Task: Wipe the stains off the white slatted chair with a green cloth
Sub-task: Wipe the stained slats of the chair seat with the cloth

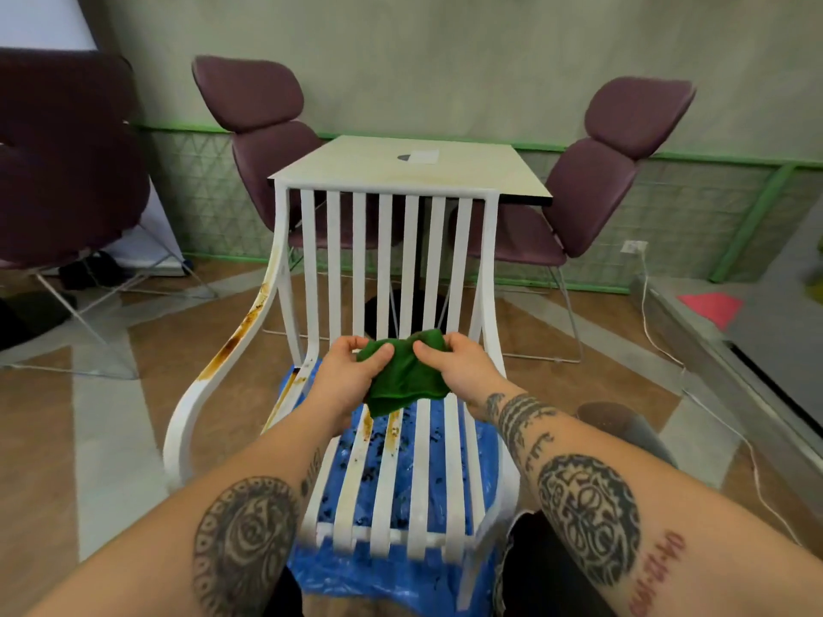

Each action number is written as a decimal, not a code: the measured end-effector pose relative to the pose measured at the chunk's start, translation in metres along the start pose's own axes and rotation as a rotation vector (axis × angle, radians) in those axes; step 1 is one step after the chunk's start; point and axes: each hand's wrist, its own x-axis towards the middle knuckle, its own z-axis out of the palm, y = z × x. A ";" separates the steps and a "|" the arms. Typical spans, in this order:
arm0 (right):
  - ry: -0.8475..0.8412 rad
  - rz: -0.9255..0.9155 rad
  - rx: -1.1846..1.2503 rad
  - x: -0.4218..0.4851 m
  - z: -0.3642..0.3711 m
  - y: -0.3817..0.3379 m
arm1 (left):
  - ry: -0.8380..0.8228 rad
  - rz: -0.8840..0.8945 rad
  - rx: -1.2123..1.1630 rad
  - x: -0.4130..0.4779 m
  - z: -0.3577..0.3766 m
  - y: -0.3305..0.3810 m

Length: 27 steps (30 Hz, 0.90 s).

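Both hands, left point(345, 376) and right point(458, 371), pinch the bunched green cloth point(403, 378) between curled fingers and thumbs. It hangs above the rear edge of the white slatted chair point(387, 478) seat (brown stains point(367, 427) just below).

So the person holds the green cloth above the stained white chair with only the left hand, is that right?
Not quite: in the head view both hands hold it. The left hand and the right hand each pinch the green cloth above the stained white chair.
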 end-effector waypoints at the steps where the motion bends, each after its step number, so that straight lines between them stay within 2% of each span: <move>1: 0.004 -0.006 -0.004 0.002 0.000 -0.007 | 0.028 0.029 -0.009 0.000 0.003 0.006; 4: 0.056 -0.052 0.003 0.010 0.001 -0.023 | 0.066 0.049 -0.123 -0.001 0.005 0.025; 6: 0.096 -0.068 0.055 0.012 0.000 -0.031 | -0.032 -0.051 -0.266 0.000 0.003 0.033; 8: 0.096 -0.070 0.098 0.011 -0.002 -0.035 | -0.114 -0.106 -0.257 -0.004 0.002 0.037; 11: 0.057 -0.079 0.061 0.004 -0.007 -0.039 | -0.068 -0.075 -0.186 -0.009 0.000 0.040; 15: 0.036 -0.092 0.124 0.005 -0.012 -0.050 | -0.061 0.004 -0.374 -0.006 -0.004 0.050; 18: 0.026 -0.103 0.223 0.010 -0.009 -0.069 | -0.143 -0.032 -0.399 -0.007 0.001 0.064; 22: 0.022 -0.208 0.058 0.015 -0.006 -0.089 | -0.197 -0.044 -0.329 -0.003 0.006 0.074; 27: 0.118 -0.274 -0.202 0.031 0.000 -0.070 | -0.140 -0.057 -0.303 0.013 0.008 0.058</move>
